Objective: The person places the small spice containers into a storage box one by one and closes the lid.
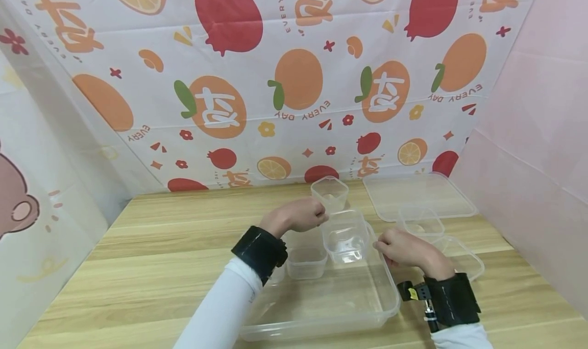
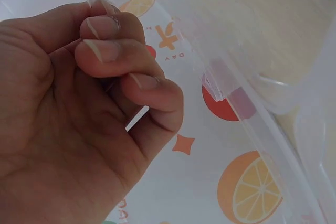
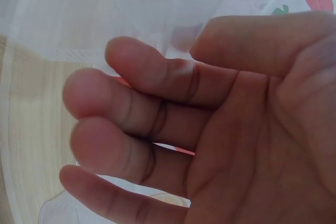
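left hand: your left hand (image 1: 298,215) is over the far rim of the big clear tray (image 1: 321,308), fingers curled tight; the left wrist view shows the fingertips (image 2: 105,51) folded into the palm beside a clear plastic edge (image 2: 231,90). Looks like a pinch on the square container's far rim, but the contact itself is hidden, so I cannot tell for sure.
right hand: your right hand (image 1: 404,249) sits at the tray's right rim, fingertips at the near right corner of the square container (image 1: 345,237). In the right wrist view the fingers (image 3: 136,108) are loosely bent, not clamped. Touching vs. just beside: cannot tell.
square container: clear, upright, open top, between your two hands, inside the far right part of the tray.
small tub: second clear tub (image 1: 307,262) just left of the square container, in the tray, under your left wrist.
tray: big clear tray lies at the near middle of the worktop (image 1: 174,247), long side toward you.
far tub: one clear tub (image 1: 329,193) by the far edge of the worktop, just beyond your left hand.
lids: large flat lid (image 1: 415,193) at the far right corner; a small tub (image 1: 420,221) and a smaller lid (image 1: 461,257) near the right edge, behind your right hand.
backdrop: fruit-print sheet (image 1: 294,83) behind the worktop.
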A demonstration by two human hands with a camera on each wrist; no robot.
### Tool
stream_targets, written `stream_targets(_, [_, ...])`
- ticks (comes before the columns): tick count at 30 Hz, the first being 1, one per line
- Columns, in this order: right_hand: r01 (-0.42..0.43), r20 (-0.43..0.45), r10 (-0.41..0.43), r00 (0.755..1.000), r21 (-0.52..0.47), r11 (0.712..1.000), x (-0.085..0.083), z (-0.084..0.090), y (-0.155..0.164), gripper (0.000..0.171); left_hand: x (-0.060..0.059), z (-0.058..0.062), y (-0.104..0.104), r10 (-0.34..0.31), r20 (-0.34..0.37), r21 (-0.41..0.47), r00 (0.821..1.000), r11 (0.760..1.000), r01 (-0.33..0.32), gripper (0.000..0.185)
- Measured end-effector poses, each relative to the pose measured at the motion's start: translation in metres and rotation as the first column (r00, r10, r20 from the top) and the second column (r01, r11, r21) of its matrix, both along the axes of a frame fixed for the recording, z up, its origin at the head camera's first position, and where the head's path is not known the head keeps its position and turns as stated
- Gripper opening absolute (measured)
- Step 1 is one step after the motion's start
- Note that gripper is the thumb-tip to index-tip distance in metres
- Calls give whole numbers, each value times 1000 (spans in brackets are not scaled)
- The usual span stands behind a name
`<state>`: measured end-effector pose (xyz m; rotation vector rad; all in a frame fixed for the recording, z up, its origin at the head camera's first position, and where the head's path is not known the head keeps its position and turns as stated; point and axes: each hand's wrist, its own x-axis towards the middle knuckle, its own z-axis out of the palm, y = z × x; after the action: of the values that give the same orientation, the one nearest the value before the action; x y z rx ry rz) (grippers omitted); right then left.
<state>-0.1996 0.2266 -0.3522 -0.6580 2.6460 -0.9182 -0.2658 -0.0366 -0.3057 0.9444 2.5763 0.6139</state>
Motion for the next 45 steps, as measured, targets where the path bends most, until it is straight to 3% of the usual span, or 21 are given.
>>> stream_targets(11, [-5, -3, 5, 1000, -4, 1000, -1, -2, 2, 41, 0, -5, 7, -14, -20, -6, 1000, 1000, 14, 21])
stream_targets(27, [-2, 12, 2, 1000, -14, 1000, -3, 0, 1, 39, -4, -12, 16, -18, -55, -94, 998, 995, 13, 22])
stream_targets(38, [7, 9, -7, 1000, -4, 1000, -2, 0, 1, 39, -3, -13, 22, 8, -44, -132, 999, 991, -14, 18])
stream_targets(45, [8, 9, -8, 1000, 0, 1000, -2, 0, 0, 40, -2, -11, 27, 54, -26, -203, 998, 978, -58, 15])
